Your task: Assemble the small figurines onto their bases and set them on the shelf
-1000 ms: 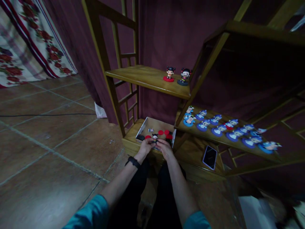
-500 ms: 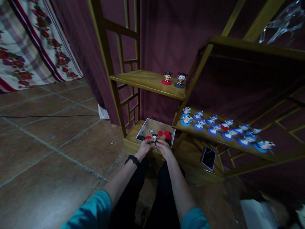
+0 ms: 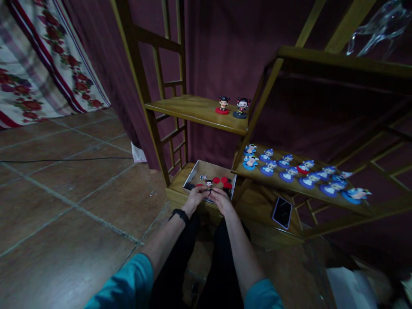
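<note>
My left hand (image 3: 197, 197) and my right hand (image 3: 220, 199) meet over the near side of a shallow cardboard box (image 3: 210, 166). Between their fingertips they grip a small black-haired figurine (image 3: 209, 184), upright, its lower part partly covered by my fingers. Inside the box lie several red discs (image 3: 216, 180), a small black-and-white piece (image 3: 203, 177) and some dark pieces (image 3: 189, 186). On the shelf above stand two similar figurines, one on a red base (image 3: 222, 105) and one on a dark base (image 3: 241, 108).
Blue-and-white figurines (image 3: 289, 174) on round bases fill the right shelf (image 3: 257, 175). Below it a phone (image 3: 282, 213) lies on the lower board. A wooden upright (image 3: 157, 141) stands left of the box. A clear glass-like ornament (image 3: 380, 32) sits at upper right.
The view has shifted slightly. Both hands stay together at the box's near edge, still gripping the figurine.
</note>
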`<state>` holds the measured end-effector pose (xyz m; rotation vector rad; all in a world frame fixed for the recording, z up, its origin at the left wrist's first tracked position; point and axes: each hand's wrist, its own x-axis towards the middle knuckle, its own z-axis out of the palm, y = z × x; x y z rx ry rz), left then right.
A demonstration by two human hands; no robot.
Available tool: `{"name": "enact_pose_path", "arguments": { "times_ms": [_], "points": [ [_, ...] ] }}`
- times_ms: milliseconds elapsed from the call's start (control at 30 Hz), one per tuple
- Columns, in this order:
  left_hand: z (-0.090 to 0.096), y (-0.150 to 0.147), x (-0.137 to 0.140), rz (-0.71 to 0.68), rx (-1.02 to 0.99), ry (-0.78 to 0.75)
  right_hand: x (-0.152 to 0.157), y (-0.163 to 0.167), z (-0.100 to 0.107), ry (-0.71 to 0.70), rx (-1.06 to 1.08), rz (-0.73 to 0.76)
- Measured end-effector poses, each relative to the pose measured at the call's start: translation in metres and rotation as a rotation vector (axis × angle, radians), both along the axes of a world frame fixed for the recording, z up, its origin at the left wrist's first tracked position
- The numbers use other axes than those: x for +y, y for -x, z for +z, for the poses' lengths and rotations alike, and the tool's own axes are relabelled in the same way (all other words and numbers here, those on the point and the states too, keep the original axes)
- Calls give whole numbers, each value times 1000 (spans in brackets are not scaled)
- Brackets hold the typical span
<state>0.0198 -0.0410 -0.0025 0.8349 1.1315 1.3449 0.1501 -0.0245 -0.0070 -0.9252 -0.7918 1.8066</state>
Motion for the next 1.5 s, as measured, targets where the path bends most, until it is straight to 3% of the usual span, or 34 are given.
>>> {"name": "enact_pose_path", "arguments": {
  "times_ms": [267,700,1100,1500],
  "points": [
    [-1,0,2,27,-94,40,3,3,0,35,-26,-15],
    [7,0,3,62,-64,84,6,5,1,59,-45,-21],
    [-1,0,5,63,-51,0,4,4,2,10,52,-8],
    [0,-1,5,114,22,0,5,3,0,23,-4,-47]
  ]
}}
